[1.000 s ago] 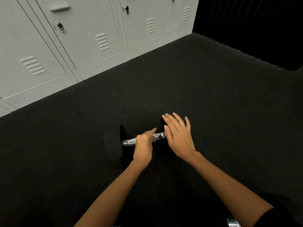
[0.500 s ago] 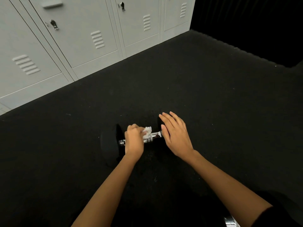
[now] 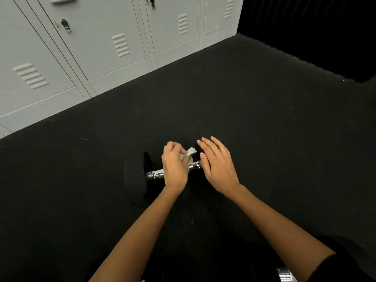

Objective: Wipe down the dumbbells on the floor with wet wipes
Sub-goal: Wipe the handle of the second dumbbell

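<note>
A dumbbell (image 3: 156, 174) with black heads and a chrome handle lies on the black floor in the lower middle of the head view. My left hand (image 3: 174, 167) sits over the middle of the handle and pinches a small white wet wipe (image 3: 190, 152) against it. My right hand (image 3: 218, 165) rests with straight fingers on the right head of the dumbbell, which it mostly hides. The left head (image 3: 135, 176) is in full view.
Grey metal lockers (image 3: 97, 43) line the wall at the back left. A dark wall (image 3: 315, 27) closes the back right. A chrome piece of another dumbbell (image 3: 284, 275) shows at the bottom edge beside my right sleeve.
My left hand has turned over the handle, bringing the white wipe up into view on the far side. My right hand has stayed on the right head.
</note>
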`<control>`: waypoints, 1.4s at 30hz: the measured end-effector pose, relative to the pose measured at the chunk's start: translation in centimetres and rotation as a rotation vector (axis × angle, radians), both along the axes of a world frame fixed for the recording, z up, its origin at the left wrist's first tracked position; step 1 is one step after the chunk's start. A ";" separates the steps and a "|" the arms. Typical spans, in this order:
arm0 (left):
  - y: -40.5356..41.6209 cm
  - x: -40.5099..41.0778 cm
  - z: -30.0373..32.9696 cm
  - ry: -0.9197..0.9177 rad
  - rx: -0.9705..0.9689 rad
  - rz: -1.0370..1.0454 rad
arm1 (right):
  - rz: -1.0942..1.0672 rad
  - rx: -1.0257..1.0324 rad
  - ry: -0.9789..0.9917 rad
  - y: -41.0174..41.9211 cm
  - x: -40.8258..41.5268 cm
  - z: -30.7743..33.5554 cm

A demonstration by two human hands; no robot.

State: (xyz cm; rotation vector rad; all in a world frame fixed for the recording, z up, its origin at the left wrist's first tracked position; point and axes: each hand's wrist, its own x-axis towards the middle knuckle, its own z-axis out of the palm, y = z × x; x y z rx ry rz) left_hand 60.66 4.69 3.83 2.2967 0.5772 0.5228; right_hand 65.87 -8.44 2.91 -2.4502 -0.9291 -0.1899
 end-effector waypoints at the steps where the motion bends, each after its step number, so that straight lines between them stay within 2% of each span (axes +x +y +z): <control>1: 0.0 -0.1 -0.2 0.000 0.021 -0.037 | 0.001 0.002 0.000 0.0 0.0 0.0; 5: -0.6 -1.6 -1.1 0.134 0.023 -0.309 | -0.004 0.018 -0.002 0.0 0.0 0.0; 9: 0.1 -2.1 -0.7 0.071 0.074 -0.450 | -0.001 0.037 -0.002 -0.1 0.0 -0.1; 14: -0.3 -1.3 -1.2 0.186 0.029 -0.348 | -0.007 0.019 -0.014 0.0 0.0 -0.2; 19: -1.1 -0.5 -1.7 0.276 0.265 -0.413 | -0.012 0.023 -0.012 0.0 -0.1 -0.1; 21: -1.0 0.1 -1.8 0.340 0.231 -0.387 | -0.010 0.020 -0.011 0.0 -0.2 -0.2; 25: -0.5 1.5 -0.9 0.490 0.037 -0.197 | -0.001 0.017 -0.006 -0.1 -0.1 -0.4; 29: 0.0 2.0 -1.1 0.662 0.210 -0.122 | 0.008 0.017 -0.003 -0.3 -0.1 -0.4; 31: -0.2 1.8 -1.3 0.626 0.268 -0.125 | 0.010 0.021 -0.001 -0.3 -0.1 -0.5; 35: -1.4 0.9 -2.2 0.368 0.183 -0.229 | 0.003 0.035 0.006 -0.1 0.0 -0.5; 38: -1.1 -0.1 -2.8 0.211 0.199 -0.313 | 0.002 0.041 0.003 -0.1 0.1 -0.5; 40: -0.5 -0.7 -2.7 0.180 0.257 -0.406 | 0.000 0.048 -0.001 -0.2 0.0 -0.4; 42: 0.2 -1.4 -2.7 0.203 0.406 -0.506 | 0.002 0.052 -0.007 -0.2 -0.1 -0.3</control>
